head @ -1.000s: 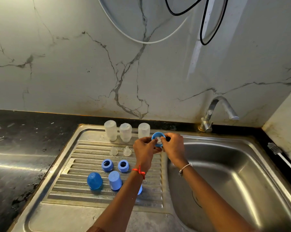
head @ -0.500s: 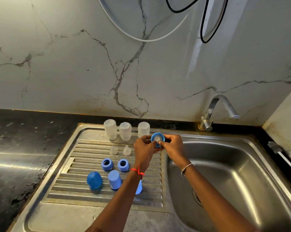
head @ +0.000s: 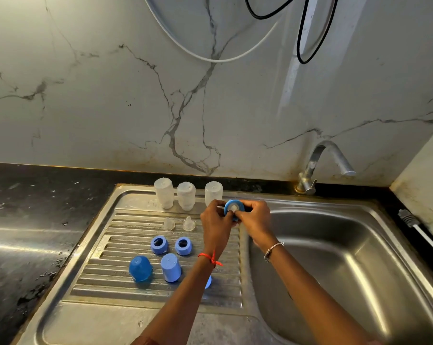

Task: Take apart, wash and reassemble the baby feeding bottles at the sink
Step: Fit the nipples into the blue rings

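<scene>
My left hand [head: 216, 220] and my right hand [head: 255, 219] together grip a blue screw ring [head: 233, 207] with a clear teat in its middle, held above the drainboard's right end. Three clear bottle bodies [head: 185, 195] stand upside down at the back of the drainboard [head: 136, 295]. Two loose clear teats [head: 179, 224] lie in front of them. Two blue rings [head: 170, 245] and two blue caps [head: 155, 268] sit nearer me. A third blue cap [head: 208, 282] peeks out from under my left forearm.
The steel sink basin [head: 335, 270] lies to the right, with a tap [head: 320, 165] at its back edge. A dark counter [head: 24, 232] runs along the left. White and black cables [head: 302, 33] hang on the marble wall.
Both hands have kept working on the blue ring, and the teat now shows in its middle. The hands have stayed in the same place.
</scene>
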